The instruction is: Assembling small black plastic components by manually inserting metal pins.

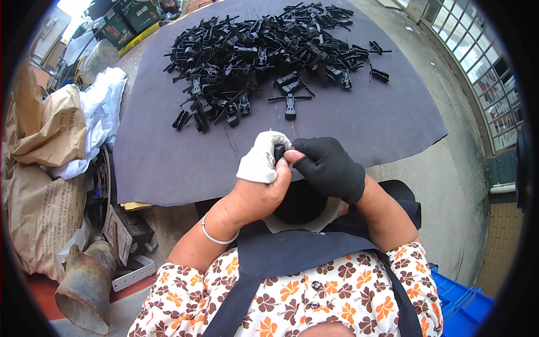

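My left hand, in a white glove that leaves the thumb bare, is closed round a small black plastic part. Against the same part, the bare thumb and fingers of my right hand, in a black glove, are pinched together. Most of the part is hidden by the fingers. Beyond my hands lies a large heap of black plastic parts with thin arms. One such part lies apart at the near side of the heap. Under my hands stands a pale round bucket, dark inside.
The heap rests on a grey sheet-covered table. Brown paper sacks and a white plastic bag stand at the left, near a rusty metal pipe. A blue crate is at the lower right, a barred window at the far right.
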The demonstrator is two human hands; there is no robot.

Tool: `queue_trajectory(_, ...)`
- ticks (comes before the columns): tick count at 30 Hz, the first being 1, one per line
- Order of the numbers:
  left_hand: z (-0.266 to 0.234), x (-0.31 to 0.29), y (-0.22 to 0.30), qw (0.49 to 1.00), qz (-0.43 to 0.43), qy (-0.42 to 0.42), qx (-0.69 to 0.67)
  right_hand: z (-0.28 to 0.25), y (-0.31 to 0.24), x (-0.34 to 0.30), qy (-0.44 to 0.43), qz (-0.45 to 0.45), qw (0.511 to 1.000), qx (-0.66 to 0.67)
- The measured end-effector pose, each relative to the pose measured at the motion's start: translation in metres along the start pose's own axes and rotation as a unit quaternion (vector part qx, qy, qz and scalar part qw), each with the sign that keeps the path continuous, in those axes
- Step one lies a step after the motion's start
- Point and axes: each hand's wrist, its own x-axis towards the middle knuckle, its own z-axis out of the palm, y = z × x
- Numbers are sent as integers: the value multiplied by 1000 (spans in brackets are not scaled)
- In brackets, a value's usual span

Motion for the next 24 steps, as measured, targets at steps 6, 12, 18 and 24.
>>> queue_trajectory(6, -8, -19, 9, 991, 66, 27, 117, 0, 1, 0, -66, -13, 997, 46)
queue_trajectory(12, -30, -29, 20, 948, 96, -105, 286, -14, 17, 32, 163, -29, 953, -253)
queue_trajectory(18, -35, -13, 2, 973, 97, -68, 199, -12, 34, 51, 188, 36, 893, -407)
queue_trajectory(24, -32, -2, -1, 962, -156, 16, -225, -22, 13, 17, 110, -93, 984, -108)
